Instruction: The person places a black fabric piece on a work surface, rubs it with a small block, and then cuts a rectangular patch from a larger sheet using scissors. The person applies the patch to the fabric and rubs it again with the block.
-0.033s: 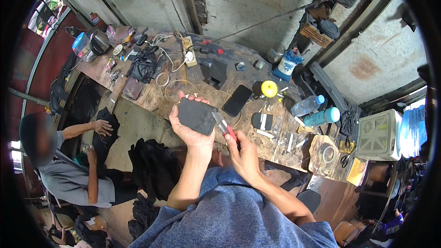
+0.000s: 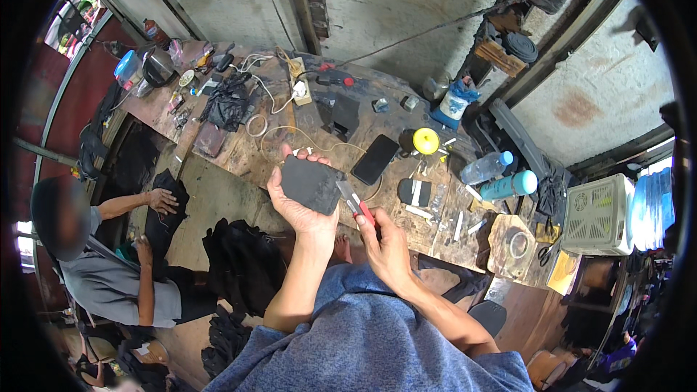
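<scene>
My left hand (image 2: 301, 207) is raised over the near edge of the workbench, its fingers wrapped round a flat dark grey pad (image 2: 308, 183). The pad has an angular outline, and its material is hard to make out. From the right, my right hand (image 2: 385, 245) grips a red utility knife (image 2: 361, 208). The blade lies at the pad's right edge; whether it touches cannot be told. Just beyond the hands, a black phone (image 2: 375, 159) rests on the bench. To its right is a small black pad (image 2: 414, 192) with a pale strip across it.
The worn wooden workbench (image 2: 450, 236) carries a yellow-topped container (image 2: 425, 141), a clear bottle (image 2: 486, 167), a turquoise bottle (image 2: 510, 185), scissors (image 2: 549, 250) and a power strip (image 2: 299, 80). Loose cables curl behind my hands. At the left a co-worker (image 2: 120, 276) sits handling black material.
</scene>
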The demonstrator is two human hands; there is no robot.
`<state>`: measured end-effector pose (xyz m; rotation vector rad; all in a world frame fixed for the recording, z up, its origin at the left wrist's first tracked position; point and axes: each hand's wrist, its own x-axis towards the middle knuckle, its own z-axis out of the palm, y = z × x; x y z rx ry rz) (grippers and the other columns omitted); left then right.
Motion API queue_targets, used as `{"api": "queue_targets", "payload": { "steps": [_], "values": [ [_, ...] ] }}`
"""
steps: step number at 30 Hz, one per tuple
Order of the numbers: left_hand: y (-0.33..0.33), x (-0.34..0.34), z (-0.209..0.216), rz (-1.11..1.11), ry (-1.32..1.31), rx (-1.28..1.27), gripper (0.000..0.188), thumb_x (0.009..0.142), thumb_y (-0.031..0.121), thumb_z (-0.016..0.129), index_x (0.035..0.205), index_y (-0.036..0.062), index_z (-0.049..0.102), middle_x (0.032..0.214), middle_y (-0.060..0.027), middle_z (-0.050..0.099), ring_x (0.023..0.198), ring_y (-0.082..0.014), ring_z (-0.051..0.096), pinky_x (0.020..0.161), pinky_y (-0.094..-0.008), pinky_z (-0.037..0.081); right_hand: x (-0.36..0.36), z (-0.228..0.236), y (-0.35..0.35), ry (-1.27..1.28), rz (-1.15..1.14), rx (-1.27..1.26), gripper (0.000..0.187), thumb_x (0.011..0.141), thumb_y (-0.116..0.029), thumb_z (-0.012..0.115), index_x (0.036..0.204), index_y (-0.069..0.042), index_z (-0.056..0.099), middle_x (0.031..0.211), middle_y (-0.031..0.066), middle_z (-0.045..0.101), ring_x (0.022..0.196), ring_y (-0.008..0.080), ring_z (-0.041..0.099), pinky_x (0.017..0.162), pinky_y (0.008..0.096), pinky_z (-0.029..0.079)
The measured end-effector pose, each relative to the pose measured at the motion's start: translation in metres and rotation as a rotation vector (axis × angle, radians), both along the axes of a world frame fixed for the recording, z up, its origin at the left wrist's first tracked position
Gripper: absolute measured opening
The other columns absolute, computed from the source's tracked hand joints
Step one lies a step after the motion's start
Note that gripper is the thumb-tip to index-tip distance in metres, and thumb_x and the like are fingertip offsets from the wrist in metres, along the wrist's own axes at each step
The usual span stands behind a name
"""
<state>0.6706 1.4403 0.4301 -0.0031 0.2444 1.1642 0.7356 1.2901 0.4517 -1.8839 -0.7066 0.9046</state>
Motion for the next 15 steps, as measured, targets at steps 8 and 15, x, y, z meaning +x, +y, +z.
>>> {"api": "queue_targets", "payload": {
  "steps": [8, 15],
  "values": [
    [-0.0015, 0.0, -0.0019, 0.013, 0.001, -0.002, 0.046, 0.096, 0.036, 0.064, 0.133, 0.008, 0.061, 0.107, -0.0093, 0.059, 0.1, -0.0257, 0.058, 0.096, -0.0433, 0.052, -0.0025, -0.0031, -0.0034, -0.035, 0.027, -0.035, 0.03, 0.111, -0.028, 0.061, 0.101, 0.0, 0.065, 0.066, 0.0061, 0.057, 0.06, 0.0126, 0.049, 0.056, 0.0366, 0.042],
    [-0.0032, -0.0015, -0.0037, -0.024, -0.029, -0.024, 0.044, 0.097, 0.034, 0.065, 0.132, 0.0085, 0.065, 0.106, -0.009, 0.063, 0.1, -0.0258, 0.062, 0.097, -0.0439, 0.054, -0.0013, -0.0064, -0.0031, -0.094, 0.007, 0.1, 0.028, 0.11, -0.03, 0.063, 0.106, -0.003, 0.067, 0.063, 0.0128, 0.061, 0.053, 0.0208, 0.059, 0.054, 0.0406, 0.046]
  ]
}}
